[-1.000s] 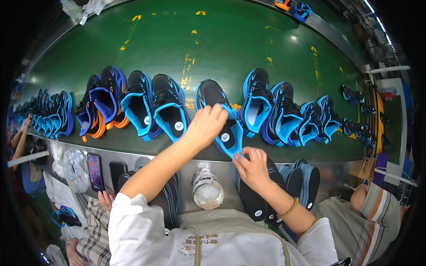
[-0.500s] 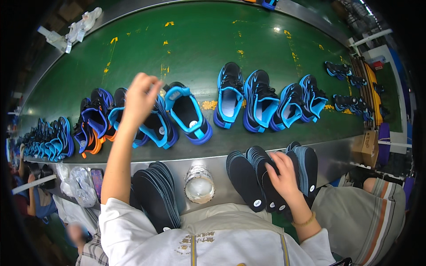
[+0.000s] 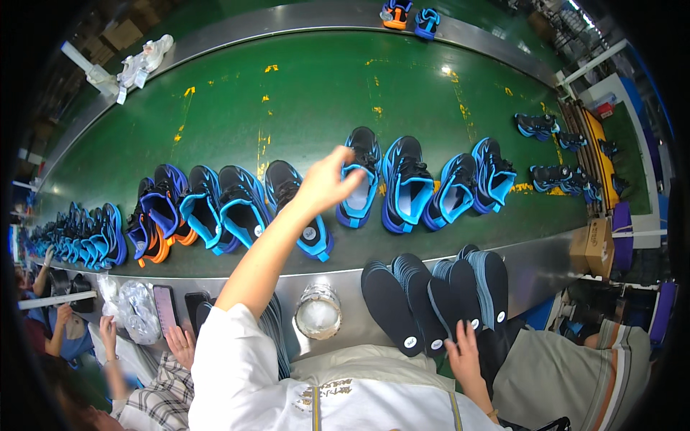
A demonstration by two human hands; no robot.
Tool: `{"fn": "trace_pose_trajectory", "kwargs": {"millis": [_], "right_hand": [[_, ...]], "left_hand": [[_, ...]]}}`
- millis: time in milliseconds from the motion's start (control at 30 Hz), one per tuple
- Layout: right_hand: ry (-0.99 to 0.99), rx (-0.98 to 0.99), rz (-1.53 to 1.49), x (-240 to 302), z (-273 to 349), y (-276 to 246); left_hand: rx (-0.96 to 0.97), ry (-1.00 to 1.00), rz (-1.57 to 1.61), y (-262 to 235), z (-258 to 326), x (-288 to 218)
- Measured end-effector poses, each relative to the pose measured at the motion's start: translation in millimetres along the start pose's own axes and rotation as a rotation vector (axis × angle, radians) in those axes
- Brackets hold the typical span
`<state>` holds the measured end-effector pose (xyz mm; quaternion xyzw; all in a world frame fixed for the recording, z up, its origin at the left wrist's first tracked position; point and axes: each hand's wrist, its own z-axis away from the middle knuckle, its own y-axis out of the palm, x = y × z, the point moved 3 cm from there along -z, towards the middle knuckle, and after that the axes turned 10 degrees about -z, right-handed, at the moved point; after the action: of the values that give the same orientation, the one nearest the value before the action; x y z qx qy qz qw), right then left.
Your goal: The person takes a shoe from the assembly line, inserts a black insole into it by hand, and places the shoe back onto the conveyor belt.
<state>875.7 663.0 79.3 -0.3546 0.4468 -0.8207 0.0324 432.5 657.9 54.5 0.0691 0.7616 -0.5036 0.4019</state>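
Note:
My left hand point(image 3: 332, 183) reaches over the green work surface point(image 3: 316, 93). Its thumb and fingers stand apart at the opening of a black and blue sneaker point(image 3: 357, 205), and I see nothing between them. Beneath my left wrist sits another sneaker point(image 3: 316, 244) with a round white sticker inside. My right hand point(image 3: 467, 363) has its fingers spread, the tips at the heel end of a black insole point(image 3: 451, 298) on one of the stacks. Beside it lie further stacks of insoles point(image 3: 388, 302), with white stickers on their heels. My left arm partly hides one more insole stack point(image 3: 275, 334).
More sneakers point(image 3: 241, 205) line the surface to the left, some with orange soles point(image 3: 151, 241). Three sneakers point(image 3: 460, 190) stand to the right. A round container point(image 3: 318, 314) sits on the metal ledge point(image 3: 359, 269). A co-worker's hand point(image 3: 181, 347) is near a phone point(image 3: 165, 307).
My left hand has moved right, from the left sneakers to the middle one. My right hand has drawn back toward me, from over the insoles to their heel ends. The view has shifted slightly.

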Motion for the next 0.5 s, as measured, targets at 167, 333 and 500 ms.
{"fn": "trace_pose_trajectory", "kwargs": {"millis": [167, 333, 500], "right_hand": [[-0.195, -0.267, -0.116, 50.3, -65.9, -48.2], [-0.333, -0.016, -0.438, 118.8, -150.7, -53.2], [-0.085, 0.445, -0.343, 161.6, -211.1, -11.2]], "left_hand": [[0.171, 0.292, -0.515, 30.2, -27.0, 11.0], [0.154, 0.013, -0.29, 31.7, -26.4, 22.2], [0.186, -0.357, -0.013, 34.8, -2.6, 31.0]]}}
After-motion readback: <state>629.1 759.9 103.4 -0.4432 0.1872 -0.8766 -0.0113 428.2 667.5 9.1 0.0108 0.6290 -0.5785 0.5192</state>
